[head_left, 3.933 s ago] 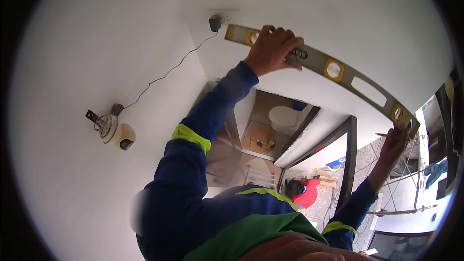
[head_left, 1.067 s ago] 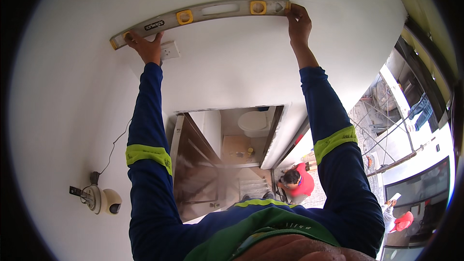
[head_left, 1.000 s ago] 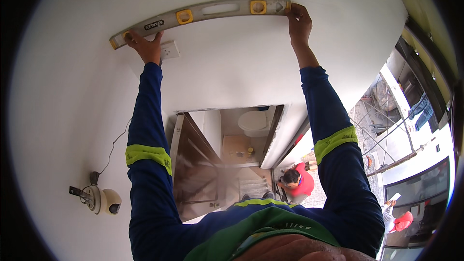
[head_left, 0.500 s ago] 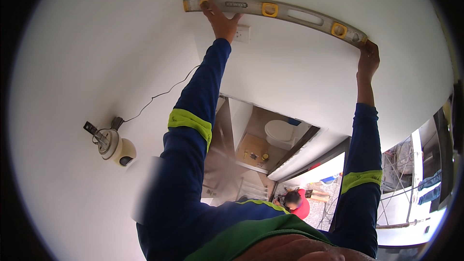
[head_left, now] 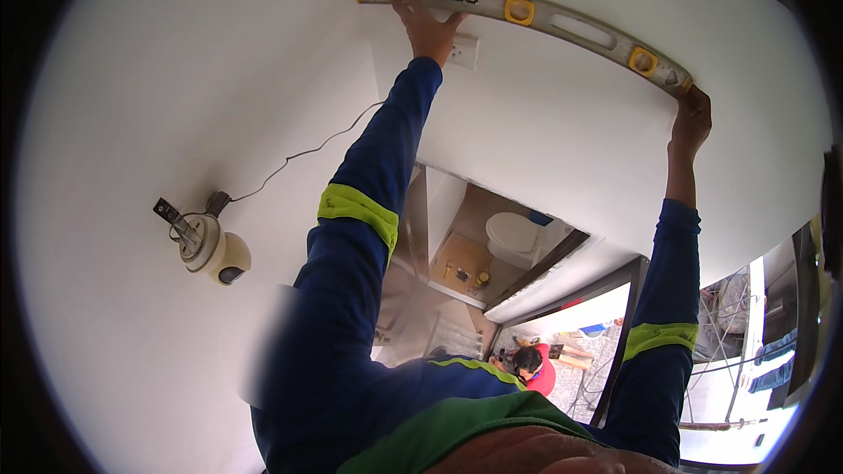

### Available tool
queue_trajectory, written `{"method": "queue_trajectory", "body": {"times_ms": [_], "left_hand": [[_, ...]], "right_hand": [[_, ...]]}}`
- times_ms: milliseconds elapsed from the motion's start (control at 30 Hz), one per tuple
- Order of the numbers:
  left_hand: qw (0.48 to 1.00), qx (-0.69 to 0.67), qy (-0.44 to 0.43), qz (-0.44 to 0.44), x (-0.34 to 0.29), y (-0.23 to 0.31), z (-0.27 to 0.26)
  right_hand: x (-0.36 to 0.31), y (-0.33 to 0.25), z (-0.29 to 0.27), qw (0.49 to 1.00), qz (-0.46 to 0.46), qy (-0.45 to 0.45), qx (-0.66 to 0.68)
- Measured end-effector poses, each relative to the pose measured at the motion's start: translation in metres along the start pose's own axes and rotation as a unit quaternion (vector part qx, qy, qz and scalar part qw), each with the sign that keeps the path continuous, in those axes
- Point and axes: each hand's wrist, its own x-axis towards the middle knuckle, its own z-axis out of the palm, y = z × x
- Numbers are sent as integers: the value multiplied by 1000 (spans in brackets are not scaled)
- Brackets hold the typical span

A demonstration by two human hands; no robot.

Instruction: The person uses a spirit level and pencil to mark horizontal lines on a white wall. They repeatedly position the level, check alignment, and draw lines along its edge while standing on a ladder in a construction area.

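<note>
Both arms reach up the white wall [head_left: 544, 123] in dark blue sleeves with yellow-green bands. A long grey spirit level [head_left: 492, 2] with yellow vial frames lies against the wall, its right end lower in the picture. My left hand [head_left: 428, 33] holds it near its left end, with fingers over the face and the thumb spread along the lower edge. At the other end, my right hand [head_left: 694, 121] grips the tip with curled fingers. Just under the level, beside my left hand, is a white wall socket [head_left: 465, 52], partly covered by that hand.
A cream security camera [head_left: 211, 246] sticks out from the wall at left, its thin dark cable [head_left: 299, 155] running toward my left arm. Below, an opening shows a white toilet [head_left: 512, 235]. A person in red [head_left: 542, 370] is down by a doorway. Metal scaffolding [head_left: 716, 320] stands at right.
The level and both hands sit slightly further right in the picture, the left end a little higher and the right end a little lower. Both hands keep their hold.
</note>
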Motion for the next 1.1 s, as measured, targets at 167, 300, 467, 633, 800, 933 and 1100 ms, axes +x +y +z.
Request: {"method": "queue_trajectory", "body": {"times_ms": [167,300,467,633,800,933,1100], "left_hand": [[1000,11,5,1,1,3,0],[1000,6,-3,-4,0,3,-1],[999,29,7,13,1,0,0],[999,37,-4,-3,0,-5,3],[999,50,3,20,5,-12,2],[999,27,-6,29,10,-12,-2],[999,31,-29,-16,7,-4,-3]], "right_hand": [[0,1,1,1000,1,8,-6],[0,-1,-1,1000,-17,-2,-11],[-2,-4,-2,1000,-17,3,8],[-1,-1,0,1000,-11,4,14],[1,2,0,999,-6,4,53],[1,-2,-2,999,-13,2,40],[3,-9,-4,1000,15,-11,15]]}}
